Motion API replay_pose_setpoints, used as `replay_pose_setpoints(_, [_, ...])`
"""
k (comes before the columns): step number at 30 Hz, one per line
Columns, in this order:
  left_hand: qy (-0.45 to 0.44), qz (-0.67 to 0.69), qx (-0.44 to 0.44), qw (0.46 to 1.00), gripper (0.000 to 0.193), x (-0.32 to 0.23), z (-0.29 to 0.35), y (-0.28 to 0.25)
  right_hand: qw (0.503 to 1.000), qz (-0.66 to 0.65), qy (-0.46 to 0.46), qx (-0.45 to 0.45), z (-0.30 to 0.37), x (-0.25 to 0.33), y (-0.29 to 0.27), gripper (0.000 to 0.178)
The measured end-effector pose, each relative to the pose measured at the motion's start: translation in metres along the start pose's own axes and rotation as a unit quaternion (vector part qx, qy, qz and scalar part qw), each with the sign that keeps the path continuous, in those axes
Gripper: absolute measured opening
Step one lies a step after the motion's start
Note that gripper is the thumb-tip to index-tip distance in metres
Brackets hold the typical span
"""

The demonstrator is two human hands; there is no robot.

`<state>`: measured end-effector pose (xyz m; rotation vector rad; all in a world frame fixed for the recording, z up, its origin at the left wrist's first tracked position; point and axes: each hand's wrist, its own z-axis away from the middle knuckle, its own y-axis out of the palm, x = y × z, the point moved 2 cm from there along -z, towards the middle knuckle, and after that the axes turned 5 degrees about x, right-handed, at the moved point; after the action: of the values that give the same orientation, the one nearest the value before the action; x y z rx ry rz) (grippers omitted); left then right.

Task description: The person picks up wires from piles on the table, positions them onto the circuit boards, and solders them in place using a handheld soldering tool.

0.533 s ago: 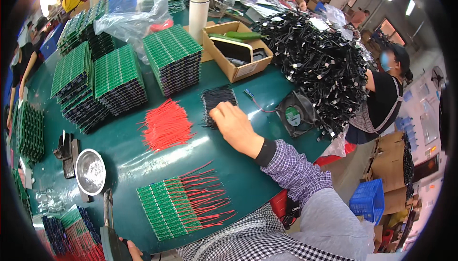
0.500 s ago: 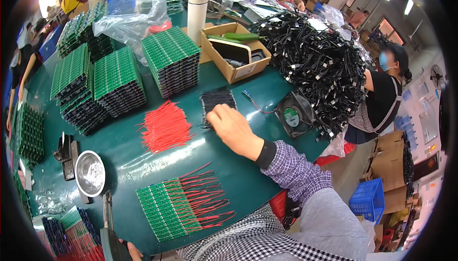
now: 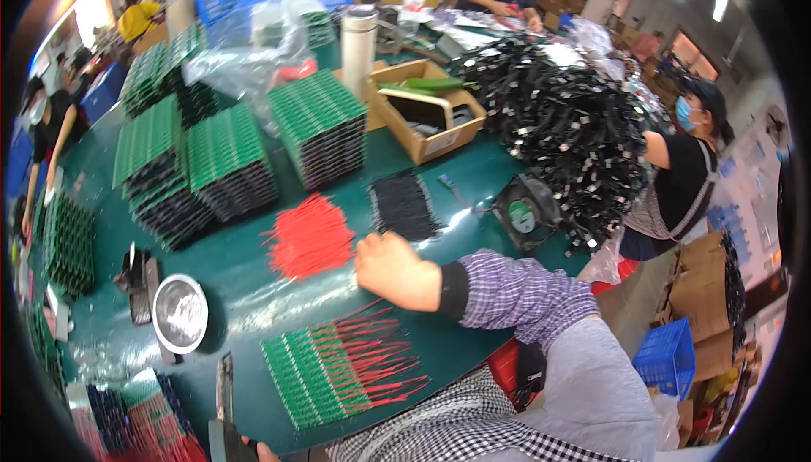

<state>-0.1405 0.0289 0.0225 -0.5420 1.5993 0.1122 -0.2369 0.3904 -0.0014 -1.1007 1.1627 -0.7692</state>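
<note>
My right hand (image 3: 397, 272) is over the table with its fingers curled together, just right of a pile of short red wires (image 3: 309, 238) and below a bundle of short black wires (image 3: 401, 207). Anything pinched in it is too small or hidden. In front of me lies a green circuit board panel (image 3: 308, 377) with rows of red wires (image 3: 384, 361) sticking out to its right. At the lower edge, only a little of my left hand (image 3: 265, 452) shows beside a dark tool with a narrow metal front (image 3: 224, 411); its fingers are mostly hidden.
Stacks of green boards (image 3: 317, 116) stand at the back left. A metal bowl (image 3: 180, 313) sits on the left. Farther back is a cardboard box (image 3: 422, 116). At the right are a black fan (image 3: 525, 209) and a heap of black cables (image 3: 557, 124). Co-workers sit beyond.
My right hand has come away from the black wires, toward me and slightly left. The whole view has shifted a little, and the tool by my left hand sits lower and farther right.
</note>
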Motion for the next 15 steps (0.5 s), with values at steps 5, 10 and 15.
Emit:
replay_pose_setpoints(5, [-0.047,0.116,0.049,0.991,0.043,0.031,0.006,-0.007,0.999,0.006,0.001,-0.037,0.008,-0.006,-0.011,0.01])
replay_pose_setpoints(10, [-0.158,0.237,0.043,0.957,0.052,0.007,0.02,0.003,0.976,-0.18,-0.043,-0.115,0.011,0.008,-0.044,0.015])
replay_pose_setpoints(15, [-0.2,0.272,0.113,0.935,0.056,0.006,0.027,0.005,0.91,-0.366,-0.071,-0.183,0.026,0.06,-0.051,0.017])
